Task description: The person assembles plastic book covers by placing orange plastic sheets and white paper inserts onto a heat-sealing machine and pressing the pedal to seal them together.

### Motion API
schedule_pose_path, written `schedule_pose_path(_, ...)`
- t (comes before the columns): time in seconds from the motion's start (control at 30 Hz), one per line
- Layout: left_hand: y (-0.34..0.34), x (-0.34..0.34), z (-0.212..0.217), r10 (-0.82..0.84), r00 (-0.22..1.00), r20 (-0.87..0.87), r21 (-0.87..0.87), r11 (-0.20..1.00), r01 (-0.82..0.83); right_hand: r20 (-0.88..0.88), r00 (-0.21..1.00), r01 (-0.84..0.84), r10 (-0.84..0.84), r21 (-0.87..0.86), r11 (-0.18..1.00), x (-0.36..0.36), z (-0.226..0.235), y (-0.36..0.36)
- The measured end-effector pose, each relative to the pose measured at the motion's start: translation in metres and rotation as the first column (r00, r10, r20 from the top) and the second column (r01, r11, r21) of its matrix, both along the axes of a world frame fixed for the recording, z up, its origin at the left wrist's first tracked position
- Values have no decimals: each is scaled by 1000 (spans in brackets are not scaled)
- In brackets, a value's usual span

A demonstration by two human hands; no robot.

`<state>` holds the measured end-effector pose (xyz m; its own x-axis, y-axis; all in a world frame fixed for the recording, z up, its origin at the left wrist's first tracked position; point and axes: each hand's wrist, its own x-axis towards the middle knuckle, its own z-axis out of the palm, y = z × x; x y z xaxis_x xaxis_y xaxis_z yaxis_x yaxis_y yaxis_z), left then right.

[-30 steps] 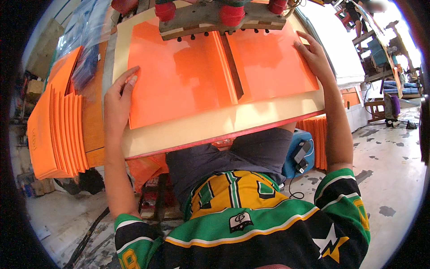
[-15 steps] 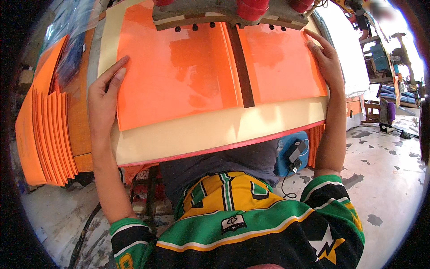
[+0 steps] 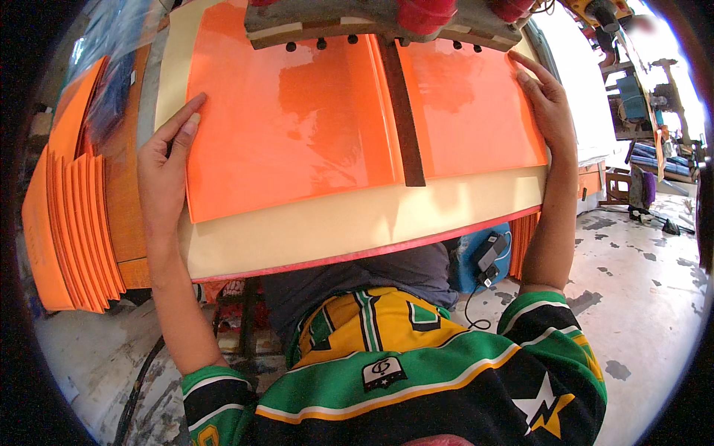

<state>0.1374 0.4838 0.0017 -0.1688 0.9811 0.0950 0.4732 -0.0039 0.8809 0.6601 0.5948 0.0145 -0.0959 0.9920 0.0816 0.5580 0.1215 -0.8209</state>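
A glossy orange folder cover [image 3: 297, 141] lies spread on a cream board [image 3: 357, 215] with a red front edge. Down its middle runs a narrow dark brown strip [image 3: 411, 141]. My left hand [image 3: 165, 160] pinches the cover's left edge, thumb and forefinger at the margin. On the opposite side my right hand [image 3: 549, 104] holds the right edge near its far corner, thumb and forefinger on it. The cover's far part passes under a thick plate [image 3: 349, 26] with black bolts below and red cylinders [image 3: 425, 15] above.
A fanned stack of orange folders [image 3: 74, 223] stands at the left beside a wooden tabletop [image 3: 126, 193]. Clear plastic sheeting [image 3: 119, 74] lies behind it. Below the board at right are a blue stool-like piece [image 3: 467, 260] and a black power adapter [image 3: 489, 251] with a cord.
The whole view has shifted slightly. Both hands keep their places on the cover's edges, and the cover sits the same way under the plate.
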Motion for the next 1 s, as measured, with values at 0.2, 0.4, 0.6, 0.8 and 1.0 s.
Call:
schedule_pose_path(0.2, -3, 2, 1, 4, 999, 53, -19, 1000, -3, 10, 1000, -10, 10, -2, 1000, 6, -1, 0)
schedule_pose_path(0.4, -4, 4, 4, -5, 999, 33, -9, 1000, 5, -46, 999, -15, 15, -9, 1000, 5, -1, -1)
schedule_pose_path(0.6, -4, 4, 8, -15, 1000, -24, -39, 999, 14, -79, 997, -25, 22, -39, 999, 8, -4, -1)
schedule_pose_path(0.8, -8, 6, 10, 1, 1000, -15, -50, 999, -1, -95, 995, -12, 9, -38, 999, 1, -1, -4)
schedule_pose_path(1.0, -7, 3, 9, -19, 1000, -2, -44, 999, 18, -125, 992, -4, -4, -69, 998, 2, 1, -4)
